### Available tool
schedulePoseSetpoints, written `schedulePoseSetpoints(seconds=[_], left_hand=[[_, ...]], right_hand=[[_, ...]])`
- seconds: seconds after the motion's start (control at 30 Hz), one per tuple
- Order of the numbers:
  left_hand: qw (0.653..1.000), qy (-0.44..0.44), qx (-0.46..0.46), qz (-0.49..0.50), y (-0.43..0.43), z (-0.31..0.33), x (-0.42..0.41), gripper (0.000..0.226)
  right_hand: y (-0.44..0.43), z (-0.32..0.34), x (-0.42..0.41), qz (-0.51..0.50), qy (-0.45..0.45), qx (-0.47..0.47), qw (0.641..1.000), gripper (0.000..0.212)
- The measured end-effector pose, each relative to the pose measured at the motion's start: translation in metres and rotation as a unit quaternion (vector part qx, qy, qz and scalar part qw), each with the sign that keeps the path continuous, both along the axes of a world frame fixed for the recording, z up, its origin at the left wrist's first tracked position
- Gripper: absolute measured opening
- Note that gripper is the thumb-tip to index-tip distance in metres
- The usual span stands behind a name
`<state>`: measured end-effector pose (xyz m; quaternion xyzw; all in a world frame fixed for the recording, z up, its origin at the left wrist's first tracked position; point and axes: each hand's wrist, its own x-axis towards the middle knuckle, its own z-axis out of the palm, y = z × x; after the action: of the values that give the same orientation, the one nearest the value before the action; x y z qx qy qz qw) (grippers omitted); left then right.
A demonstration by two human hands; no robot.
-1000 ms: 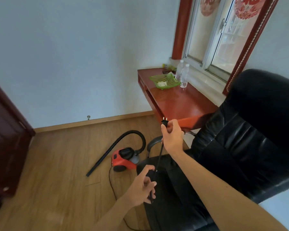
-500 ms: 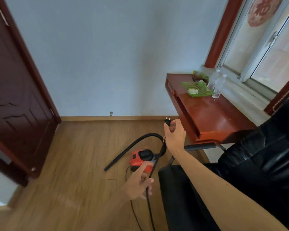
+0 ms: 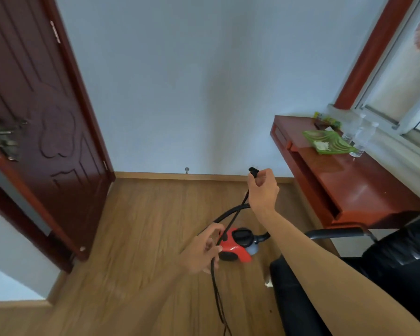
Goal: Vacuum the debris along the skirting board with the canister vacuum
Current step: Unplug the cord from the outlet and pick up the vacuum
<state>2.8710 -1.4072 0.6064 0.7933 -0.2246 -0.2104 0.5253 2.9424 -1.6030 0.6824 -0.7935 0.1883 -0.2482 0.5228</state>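
Note:
A small red canister vacuum sits on the wooden floor, its black hose arching up and left behind my hands. My right hand is raised and pinches the black plug of the power cord. Lower down, my left hand holds the same cord with curled fingers; the cord runs from it down to the bottom edge. The wooden skirting board runs along the foot of the far wall. No debris along it can be made out.
A dark red door stands open on the left. A red desk with a green dish and water bottles is on the right below a window. A black office chair fills the lower right. A metal door stop sticks out above the skirting.
The view has swung left, bringing the door into sight and pushing the chair and desk right. My right hand stays raised with the plug; my left hand still holds the cord.

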Motion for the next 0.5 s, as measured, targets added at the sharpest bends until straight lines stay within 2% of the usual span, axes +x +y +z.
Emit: schedulePoseSetpoints(seconds=[0.2,0.4,0.5], left_hand=[[1.000,-0.012,-0.008,0.022,0.030,0.010,0.039,0.041],[0.997,0.061,-0.026,0.033,0.044,0.009,0.084,0.041],[0.997,0.070,-0.014,0.027,0.047,0.004,0.118,0.041]], right_hand=[[0.040,0.013,0.046,0.029,-0.024,-0.005,0.999,0.012],[0.056,0.006,0.102,0.027,-0.027,-0.007,0.999,0.013],[0.058,0.000,0.136,0.020,-0.025,-0.001,1.000,0.014]])
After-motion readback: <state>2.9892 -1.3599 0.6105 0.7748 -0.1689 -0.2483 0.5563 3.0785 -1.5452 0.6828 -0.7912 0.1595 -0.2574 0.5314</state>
